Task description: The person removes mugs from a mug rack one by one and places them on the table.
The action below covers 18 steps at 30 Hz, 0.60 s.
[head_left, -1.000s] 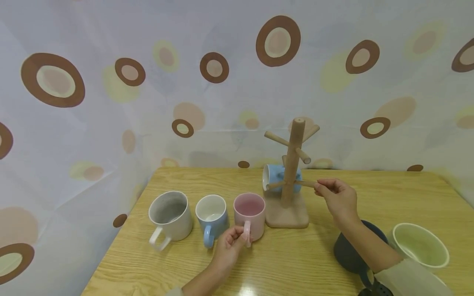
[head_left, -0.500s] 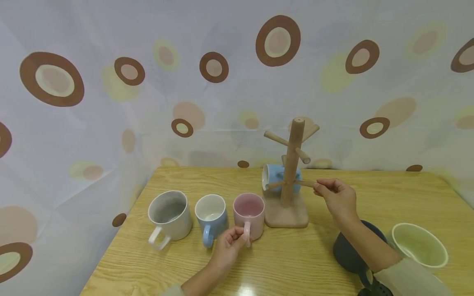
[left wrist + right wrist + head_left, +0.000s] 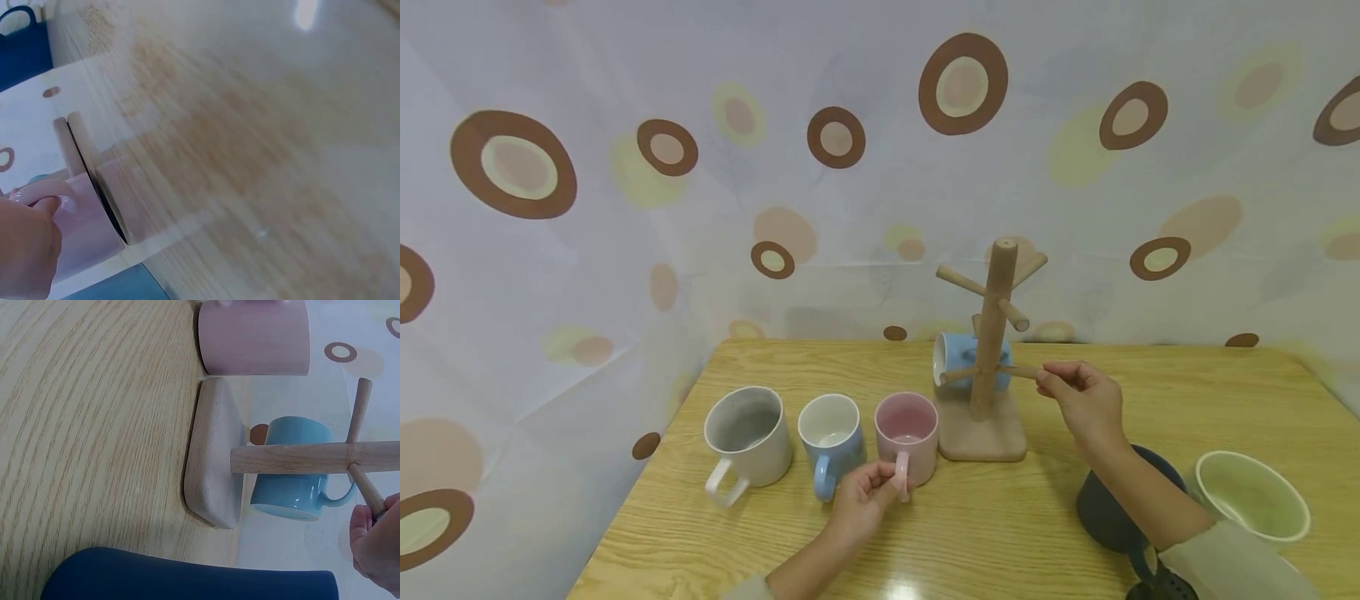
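With thumb and fingers, my left hand (image 3: 861,497) pinches the handle of a pink mug (image 3: 917,454), which stands upright on the table beside the rack's base. My right hand (image 3: 1086,404) pinches the end of a lower right peg of the wooden mug rack (image 3: 991,333). Behind the rack's post, a light blue mug (image 3: 290,494) hangs sideways, its mouth to the left in the head view. Left of the pink mug stand a blue mug (image 3: 833,446) with a white inside and a larger white mug (image 3: 748,437), handles toward me.
A dark mug (image 3: 1101,508) stands under my right forearm, partly covered by it. Right of it is a pale green mug (image 3: 1251,496). The wooden table (image 3: 970,542) ends at a patterned cloth (image 3: 880,183) behind and on the left.
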Tool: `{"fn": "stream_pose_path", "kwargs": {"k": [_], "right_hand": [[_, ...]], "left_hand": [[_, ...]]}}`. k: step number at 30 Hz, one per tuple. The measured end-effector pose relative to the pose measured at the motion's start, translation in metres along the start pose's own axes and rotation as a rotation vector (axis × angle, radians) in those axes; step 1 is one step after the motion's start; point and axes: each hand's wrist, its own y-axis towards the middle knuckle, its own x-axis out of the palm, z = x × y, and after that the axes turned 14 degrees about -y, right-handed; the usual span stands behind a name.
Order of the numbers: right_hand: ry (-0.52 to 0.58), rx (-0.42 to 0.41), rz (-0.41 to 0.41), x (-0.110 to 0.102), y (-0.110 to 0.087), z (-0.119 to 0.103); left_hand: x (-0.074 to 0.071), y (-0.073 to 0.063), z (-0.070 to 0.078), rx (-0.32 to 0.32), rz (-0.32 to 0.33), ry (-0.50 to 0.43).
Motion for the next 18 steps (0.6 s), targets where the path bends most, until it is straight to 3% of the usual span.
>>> {"fn": "stream_pose_path", "kwargs": {"k": [5, 18], "right_hand": [[-0.012, 0.038, 0.001, 0.0006, -0.0010, -0.0042], [0.016, 0.030, -0.007, 0.0008, -0.0029, -0.0034]], "left_hand": [[0.0001, -0.0003, 0.0007, -0.005, 0.010, 0.007], [-0.0018, -0.0025, -0.0022, 0.019, -0.005, 0.067]]}}
